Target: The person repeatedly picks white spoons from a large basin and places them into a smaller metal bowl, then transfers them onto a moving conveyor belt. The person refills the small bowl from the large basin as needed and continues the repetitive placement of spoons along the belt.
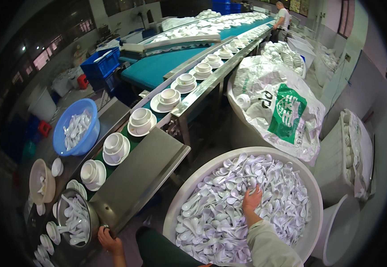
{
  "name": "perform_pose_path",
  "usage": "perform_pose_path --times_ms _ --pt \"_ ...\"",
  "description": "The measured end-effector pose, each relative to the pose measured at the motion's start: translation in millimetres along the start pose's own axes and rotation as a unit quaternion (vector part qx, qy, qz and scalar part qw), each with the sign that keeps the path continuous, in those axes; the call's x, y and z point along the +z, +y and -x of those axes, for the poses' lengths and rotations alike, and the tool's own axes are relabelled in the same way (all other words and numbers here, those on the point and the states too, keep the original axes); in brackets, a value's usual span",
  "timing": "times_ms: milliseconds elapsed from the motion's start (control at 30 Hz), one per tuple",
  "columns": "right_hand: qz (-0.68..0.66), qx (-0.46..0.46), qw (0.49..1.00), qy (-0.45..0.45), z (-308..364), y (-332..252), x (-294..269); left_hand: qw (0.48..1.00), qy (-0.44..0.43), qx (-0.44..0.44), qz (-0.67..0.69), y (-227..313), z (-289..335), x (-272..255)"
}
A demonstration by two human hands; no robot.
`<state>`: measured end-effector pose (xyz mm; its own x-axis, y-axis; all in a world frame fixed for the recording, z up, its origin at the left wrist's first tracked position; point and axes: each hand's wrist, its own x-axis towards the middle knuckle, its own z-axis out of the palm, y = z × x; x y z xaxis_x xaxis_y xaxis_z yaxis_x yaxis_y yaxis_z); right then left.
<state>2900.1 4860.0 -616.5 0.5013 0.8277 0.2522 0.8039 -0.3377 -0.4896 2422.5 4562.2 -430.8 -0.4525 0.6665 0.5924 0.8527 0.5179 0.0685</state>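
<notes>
A big round tub (175,209) is heaped with white spoons (211,209). My right hand (252,201) reaches into the heap, its fingers bent around a spoon among the others; the fingertips are partly lost in the pile. At the lower left, my left hand (109,241) rests at the near corner of the steel table (140,178), with its fingers curled on the edge. Just beside that hand stands a steel bowl (93,213) filled with white spoons.
White cups on saucers (113,147) line a conveyor running away from me. A blue basin (96,122) and a beige basin (35,182) hold spoons at left. A large white sack (264,98) lies beyond the tub. Another person (283,18) stands far off.
</notes>
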Motion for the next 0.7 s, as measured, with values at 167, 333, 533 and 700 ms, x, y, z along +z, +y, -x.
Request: perform_pose_path --times_ms 167,333,533,700 --pt "0.004 0.000 1.000 -0.018 -1 -4 0 0.999 0.040 0.021 -0.005 0 0 -1" --pt "-0.001 0.012 0.999 -0.043 2 -12 -9 0.999 0.021 -0.011 0.030 4 -2 -3" --pt "-0.009 -0.018 0.996 -0.086 -5 -1 4 1.000 0.012 -0.006 0.009 -3 5 -5" --pt "0.038 0.002 0.969 -0.245 -26 11 -7 0.986 -0.050 0.010 0.160 -7 -1 -28"
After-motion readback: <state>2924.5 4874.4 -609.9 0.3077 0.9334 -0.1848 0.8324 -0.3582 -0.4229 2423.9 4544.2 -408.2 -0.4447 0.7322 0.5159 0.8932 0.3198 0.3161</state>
